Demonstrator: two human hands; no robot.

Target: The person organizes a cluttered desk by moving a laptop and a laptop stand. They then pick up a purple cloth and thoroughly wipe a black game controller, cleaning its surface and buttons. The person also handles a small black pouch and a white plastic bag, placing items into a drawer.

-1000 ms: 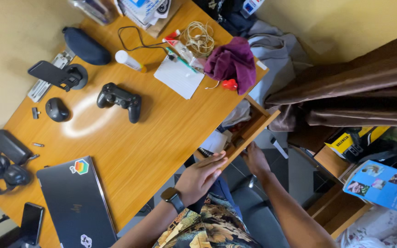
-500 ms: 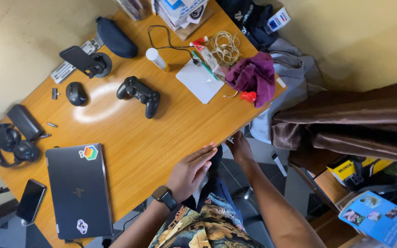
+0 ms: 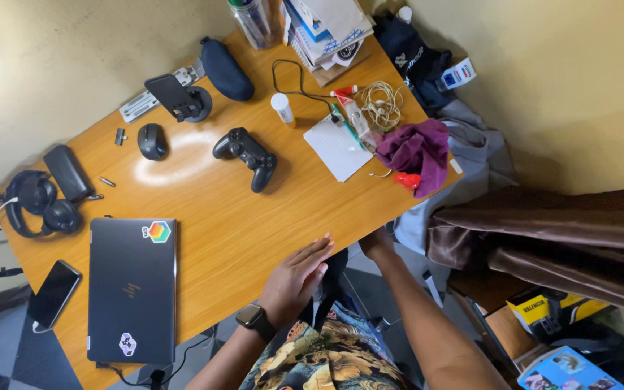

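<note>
My left hand [image 3: 296,276] lies flat, fingers apart, on the near edge of the wooden desk [image 3: 240,217]; it holds nothing, and a dark watch [image 3: 253,318] sits on its wrist. My right hand [image 3: 377,243] is at the desk's right front edge, and the desk top hides its fingers. No open drawer shows under the desk. Nearest on the desk are a closed dark laptop [image 3: 131,289] with stickers at my left and a black game controller [image 3: 248,155] farther in.
On the desk: a mouse [image 3: 152,141], headphones [image 3: 34,206], a phone [image 3: 53,292], a white notepad [image 3: 339,146], a purple cloth [image 3: 417,150], coiled cords, stacked books at the far end. A brown curtain [image 3: 557,231] hangs at the right.
The drawer that stood open under the desk's right edge has gone in and is out of sight. Both hands moved in to the desk edge. The view shifted, so the desk sits lower right.
</note>
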